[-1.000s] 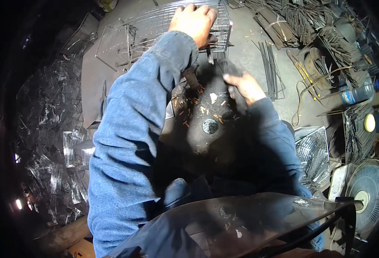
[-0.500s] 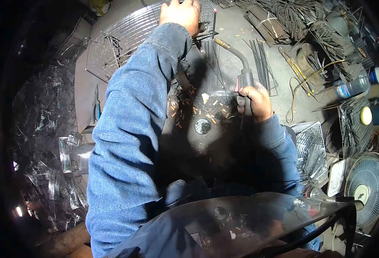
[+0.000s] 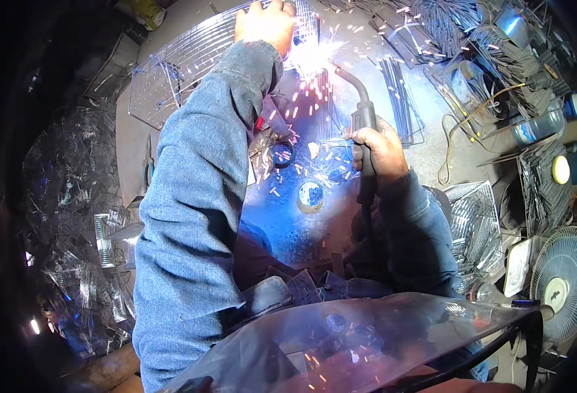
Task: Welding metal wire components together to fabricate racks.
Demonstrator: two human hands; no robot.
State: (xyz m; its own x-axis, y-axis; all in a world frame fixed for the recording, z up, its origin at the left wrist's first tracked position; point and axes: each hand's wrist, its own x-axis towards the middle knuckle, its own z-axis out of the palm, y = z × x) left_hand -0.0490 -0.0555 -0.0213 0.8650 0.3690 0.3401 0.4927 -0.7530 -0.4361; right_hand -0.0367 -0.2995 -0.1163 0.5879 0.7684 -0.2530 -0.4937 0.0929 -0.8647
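My right hand is wrapped around the handle of a welding torch, whose bent neck points up and to the left. A dazzling white arc burns at its tip and throws sparks about. My left hand grips a wire rack of thin metal rods at the top of the view, close to the left of the arc. Its fingertips reach the picture's top edge, and the glare washes out the joint being welded. Small stubs are scattered on the worktop below the arc.
Bundled metal rods lie at the upper right. Pliers rest by the left edge of the worktop. A fan, a plastic bottle and stacked wire pieces stand right. A tinted visor crosses the lower view; heaped wire pieces lie left.
A bright arc with flying sparks has appeared at the torch tip, lighting the worktop blue. My right hand and torch have shifted slightly up and left; my left hand has moved slightly left.
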